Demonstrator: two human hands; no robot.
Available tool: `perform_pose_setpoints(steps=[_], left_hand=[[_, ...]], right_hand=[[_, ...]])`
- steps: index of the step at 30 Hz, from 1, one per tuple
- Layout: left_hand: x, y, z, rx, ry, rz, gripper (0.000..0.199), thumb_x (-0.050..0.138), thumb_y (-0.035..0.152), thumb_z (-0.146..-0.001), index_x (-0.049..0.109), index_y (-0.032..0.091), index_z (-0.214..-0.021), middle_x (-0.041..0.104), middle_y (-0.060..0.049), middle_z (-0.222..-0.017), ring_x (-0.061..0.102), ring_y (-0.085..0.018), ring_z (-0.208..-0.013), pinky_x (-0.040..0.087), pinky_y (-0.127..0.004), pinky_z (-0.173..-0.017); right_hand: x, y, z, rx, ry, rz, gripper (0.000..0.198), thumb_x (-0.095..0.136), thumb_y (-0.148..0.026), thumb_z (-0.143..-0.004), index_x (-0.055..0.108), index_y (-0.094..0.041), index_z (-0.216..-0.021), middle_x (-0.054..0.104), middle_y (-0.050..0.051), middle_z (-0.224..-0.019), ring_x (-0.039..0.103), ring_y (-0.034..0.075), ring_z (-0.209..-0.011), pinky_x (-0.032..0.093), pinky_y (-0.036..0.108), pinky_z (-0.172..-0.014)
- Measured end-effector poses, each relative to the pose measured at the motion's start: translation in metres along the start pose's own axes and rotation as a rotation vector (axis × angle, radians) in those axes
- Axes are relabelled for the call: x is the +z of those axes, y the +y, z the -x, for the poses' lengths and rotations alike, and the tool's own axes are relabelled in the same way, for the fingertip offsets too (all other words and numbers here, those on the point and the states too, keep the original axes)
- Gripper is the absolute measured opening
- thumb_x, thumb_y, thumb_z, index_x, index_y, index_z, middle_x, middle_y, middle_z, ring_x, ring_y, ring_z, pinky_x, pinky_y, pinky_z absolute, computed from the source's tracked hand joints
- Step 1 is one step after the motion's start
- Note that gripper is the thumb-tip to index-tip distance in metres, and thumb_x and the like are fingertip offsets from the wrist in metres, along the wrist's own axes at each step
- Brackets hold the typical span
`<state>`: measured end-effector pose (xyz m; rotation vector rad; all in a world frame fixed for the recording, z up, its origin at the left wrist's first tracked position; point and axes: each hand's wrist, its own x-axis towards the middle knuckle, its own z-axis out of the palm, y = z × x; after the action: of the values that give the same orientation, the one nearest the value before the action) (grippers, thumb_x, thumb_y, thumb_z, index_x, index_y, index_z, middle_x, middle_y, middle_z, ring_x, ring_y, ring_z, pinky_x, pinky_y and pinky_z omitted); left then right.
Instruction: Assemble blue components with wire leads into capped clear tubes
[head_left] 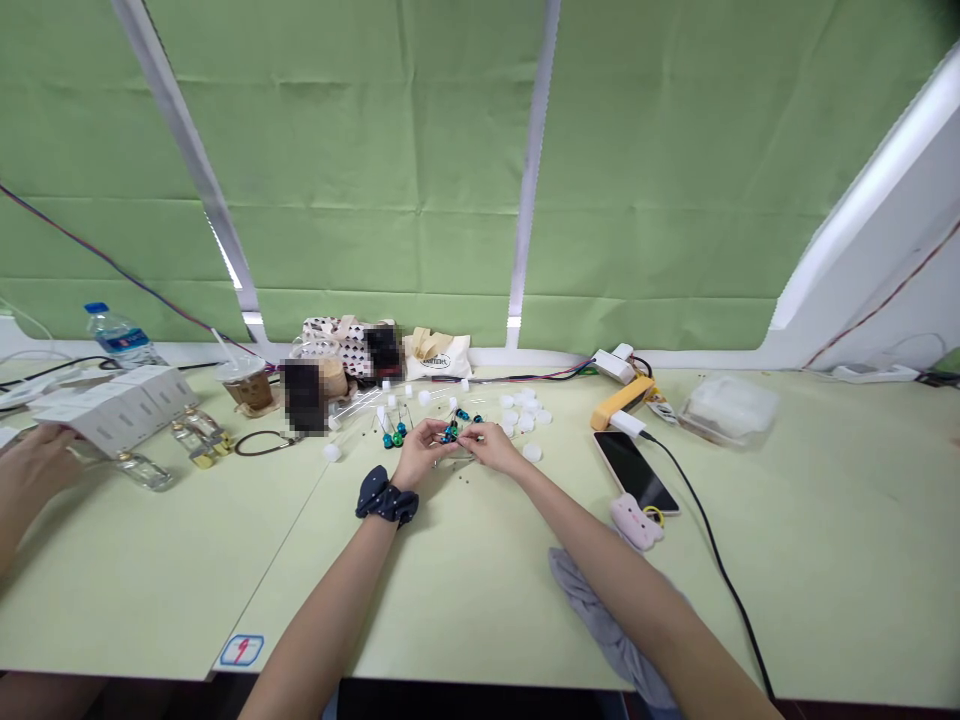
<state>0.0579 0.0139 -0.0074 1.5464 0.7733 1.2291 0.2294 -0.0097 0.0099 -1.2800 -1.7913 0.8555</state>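
Near the middle of the table, my left hand (421, 447) has its fingers closed round a small shiny blue-green piece (451, 432). My right hand (491, 446) meets it from the other side, thumb and forefinger pinched at the same piece; whether it grips that piece or a smaller part is too small to tell. Left of my left hand stand several blue and green pieces (397, 438) with thin upright stems. More such pieces (463, 414) lie just beyond my fingers. Several white caps (527, 408) are scattered past my right hand.
On the right lie a phone (634, 470), a pink case (637, 522), a yellow power strip (622, 402), a black cable (705, 520) and a clear plastic box (731, 410). Leftward are a drink cup (246, 384), glass bottles (201, 438), white boxes (127, 405) and another person's hand (41, 460).
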Motion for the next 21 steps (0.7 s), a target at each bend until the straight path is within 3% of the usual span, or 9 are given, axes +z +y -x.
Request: perform_pose_setpoints(steps=[14, 21], left_hand=[[0.007, 0.012, 0.005, 0.07, -0.031, -0.177, 0.036, 0.075, 0.026, -0.059, 0.058, 0.016, -0.089, 0.06, -0.006, -0.091, 0.057, -0.018, -0.083, 0.048, -0.03, -0.07], [0.007, 0.009, 0.004, -0.039, -0.035, 0.008, 0.037, 0.069, 0.033, -0.068, 0.061, 0.015, -0.098, 0.065, -0.009, -0.097, 0.063, -0.021, -0.088, 0.047, -0.037, -0.084]], right_hand=[[-0.002, -0.002, 0.001, 0.113, 0.004, -0.218, 0.027, 0.058, -0.04, -0.07, 0.062, -0.014, -0.072, 0.044, -0.006, -0.041, 0.039, 0.007, -0.036, 0.032, 0.019, -0.04], [-0.005, 0.0, 0.001, 0.118, 0.026, -0.314, 0.028, 0.059, -0.04, -0.069, 0.062, -0.013, -0.072, 0.044, -0.006, -0.04, 0.036, 0.006, -0.035, 0.031, 0.019, -0.039]])
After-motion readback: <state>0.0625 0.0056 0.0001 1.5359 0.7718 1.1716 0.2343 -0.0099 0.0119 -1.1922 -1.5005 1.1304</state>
